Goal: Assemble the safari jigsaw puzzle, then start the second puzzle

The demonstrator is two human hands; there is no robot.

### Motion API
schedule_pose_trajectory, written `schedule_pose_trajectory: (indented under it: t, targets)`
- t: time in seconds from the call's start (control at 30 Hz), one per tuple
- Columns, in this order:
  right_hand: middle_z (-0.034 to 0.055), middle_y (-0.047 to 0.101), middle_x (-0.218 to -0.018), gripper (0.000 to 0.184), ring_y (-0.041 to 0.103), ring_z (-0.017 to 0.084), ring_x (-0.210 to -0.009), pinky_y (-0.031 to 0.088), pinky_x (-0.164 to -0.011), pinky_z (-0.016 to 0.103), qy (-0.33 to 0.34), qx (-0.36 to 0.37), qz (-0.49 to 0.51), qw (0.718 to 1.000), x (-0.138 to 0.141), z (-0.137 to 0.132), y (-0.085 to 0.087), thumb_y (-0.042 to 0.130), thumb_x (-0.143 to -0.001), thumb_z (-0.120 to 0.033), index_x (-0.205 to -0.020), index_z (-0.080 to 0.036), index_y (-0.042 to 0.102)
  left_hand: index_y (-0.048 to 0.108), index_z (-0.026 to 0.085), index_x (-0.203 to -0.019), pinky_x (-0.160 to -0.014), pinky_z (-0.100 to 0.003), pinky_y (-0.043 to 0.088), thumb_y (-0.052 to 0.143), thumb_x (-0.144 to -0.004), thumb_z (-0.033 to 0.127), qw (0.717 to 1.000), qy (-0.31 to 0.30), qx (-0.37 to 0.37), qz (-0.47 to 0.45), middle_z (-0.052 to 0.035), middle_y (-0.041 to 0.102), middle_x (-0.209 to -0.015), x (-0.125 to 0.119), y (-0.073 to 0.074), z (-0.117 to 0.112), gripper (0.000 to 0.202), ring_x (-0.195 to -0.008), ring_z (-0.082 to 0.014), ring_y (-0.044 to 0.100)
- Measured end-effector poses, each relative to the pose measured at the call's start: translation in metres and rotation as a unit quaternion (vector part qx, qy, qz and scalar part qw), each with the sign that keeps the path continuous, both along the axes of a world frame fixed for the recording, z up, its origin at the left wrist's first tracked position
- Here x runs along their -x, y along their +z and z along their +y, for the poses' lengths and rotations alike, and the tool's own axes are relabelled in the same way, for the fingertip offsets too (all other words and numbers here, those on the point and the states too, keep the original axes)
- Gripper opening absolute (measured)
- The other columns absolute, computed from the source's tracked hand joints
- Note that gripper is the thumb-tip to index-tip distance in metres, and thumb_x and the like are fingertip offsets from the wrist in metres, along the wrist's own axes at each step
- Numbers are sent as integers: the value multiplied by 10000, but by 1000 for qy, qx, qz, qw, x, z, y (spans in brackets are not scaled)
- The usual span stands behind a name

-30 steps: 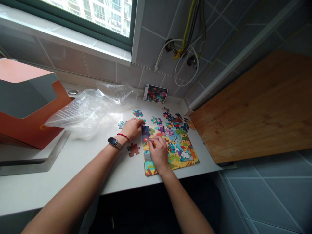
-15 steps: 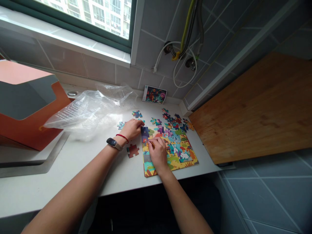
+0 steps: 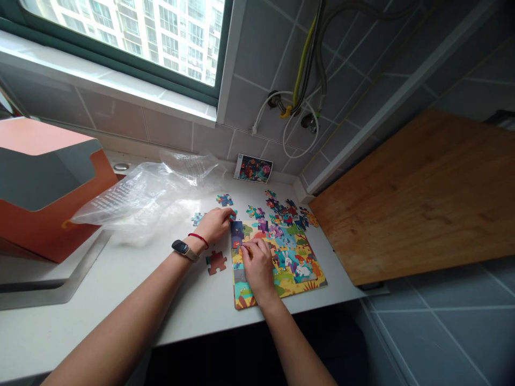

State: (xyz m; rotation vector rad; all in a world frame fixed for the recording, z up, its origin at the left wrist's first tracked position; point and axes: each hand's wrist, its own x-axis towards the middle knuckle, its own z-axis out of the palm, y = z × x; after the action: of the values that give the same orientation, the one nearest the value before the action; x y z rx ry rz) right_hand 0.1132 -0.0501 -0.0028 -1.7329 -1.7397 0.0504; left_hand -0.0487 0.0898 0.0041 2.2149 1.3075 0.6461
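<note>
Right grip: orange-brown piece pinched at fingertips | puzzle board beneath | left grip: cannot tell

Daylight enters through window at far left; building outside pale, overexposed. Glare streaks on clear plastic bag. Wooden panel and wall tiles at right dim; space below counter near-black. Wide-angle stretch toward edges; puzzle pieces soft in detail.

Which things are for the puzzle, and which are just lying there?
For the puzzle:
colourful flat rectangular puzzle board
loose multicoloured knobbed jigsaw pieces
probably the small rectangular picture card

Probably just lying there:
crumpled clear plastic wrapping
open orange cardboard box
</note>
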Motion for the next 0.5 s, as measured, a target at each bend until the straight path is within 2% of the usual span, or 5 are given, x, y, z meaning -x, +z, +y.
schedule_pose_trajectory:
  t: [0.5]
  targets:
    - [59,693,-958,132,620,241,-965,520,-872,361,-2,5,1,1000,1,0,1,689,-939,-129,-942,-232,771,770,205,-1078,-909,-345,548,449,-884,166,1000,-7,5,-11,-84,802,-1011,1,2,0,377,-961,-248,734]
